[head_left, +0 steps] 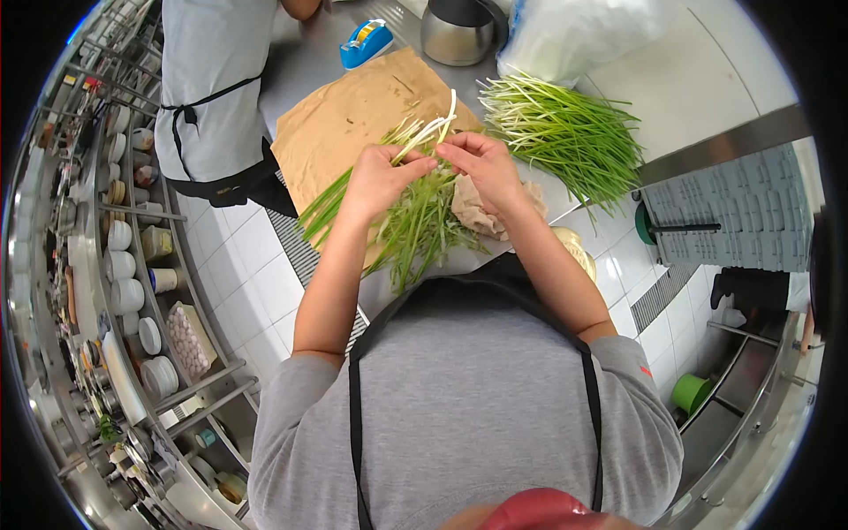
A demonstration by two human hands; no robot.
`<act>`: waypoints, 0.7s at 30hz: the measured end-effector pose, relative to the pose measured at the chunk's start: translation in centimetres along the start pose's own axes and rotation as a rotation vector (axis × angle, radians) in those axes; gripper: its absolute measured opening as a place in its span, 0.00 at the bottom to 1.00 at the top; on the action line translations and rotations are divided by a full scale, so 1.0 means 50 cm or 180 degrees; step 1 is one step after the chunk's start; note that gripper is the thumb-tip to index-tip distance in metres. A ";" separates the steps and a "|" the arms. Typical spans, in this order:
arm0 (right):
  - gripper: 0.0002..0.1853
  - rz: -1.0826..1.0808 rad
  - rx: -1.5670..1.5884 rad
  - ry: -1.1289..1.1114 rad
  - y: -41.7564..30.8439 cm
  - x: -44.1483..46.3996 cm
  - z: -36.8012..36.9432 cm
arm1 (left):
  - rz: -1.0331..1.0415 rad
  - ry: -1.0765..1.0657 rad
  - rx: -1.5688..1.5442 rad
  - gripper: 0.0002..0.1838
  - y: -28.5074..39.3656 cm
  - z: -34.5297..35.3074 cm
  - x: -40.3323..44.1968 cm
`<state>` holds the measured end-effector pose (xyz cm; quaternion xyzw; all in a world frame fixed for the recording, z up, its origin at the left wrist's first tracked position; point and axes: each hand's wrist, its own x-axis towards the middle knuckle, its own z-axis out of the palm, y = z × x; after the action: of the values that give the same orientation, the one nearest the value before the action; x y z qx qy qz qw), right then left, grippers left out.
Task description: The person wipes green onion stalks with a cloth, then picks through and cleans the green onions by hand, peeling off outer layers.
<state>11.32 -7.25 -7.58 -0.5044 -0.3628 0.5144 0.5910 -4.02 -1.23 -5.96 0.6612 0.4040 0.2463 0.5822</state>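
Note:
Over the worktop, my left hand [382, 181] is closed around a few scallions [329, 206], their white ends pointing up and away and the green tops hanging to the left. My right hand [486, 168] meets it, thumb and fingertips pinched at a white stem. Below both hands lies a heap of loose, limp green leaves [415, 237]. A crumpled brown cloth or paper [477, 210] sits under my right wrist. Brown paper [340, 115] is spread beneath the work. To the right rests a large pile of scallions [574, 137], white ends to the upper left.
At the worktop's far side stand a blue tape dispenser [366, 44], a steel jug [459, 35] and a clear plastic bag [574, 35]. Another person in a grey apron [212, 97] stands at the left. Shelves of dishes [124, 265] line the left; a green bin [691, 393] is lower right.

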 end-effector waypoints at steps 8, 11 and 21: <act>0.05 -0.0363 -0.0449 -0.0163 -0.001 0.023 -0.019 | -0.0050 -0.0314 -0.0005 0.09 0.005 -0.016 -0.002; 0.04 -0.0501 -0.0282 0.0210 -0.022 0.038 -0.025 | -0.0113 -0.0307 -0.0059 0.08 0.011 -0.019 -0.009; 0.07 -0.0978 0.0080 0.0261 -0.094 0.059 -0.099 | -0.0345 -0.0003 -0.0350 0.08 0.007 -0.042 -0.017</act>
<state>17.75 -5.30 -4.43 -0.4562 -0.4047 0.4014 0.6834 -6.10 -0.72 -5.09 0.6055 0.4247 0.2359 0.6303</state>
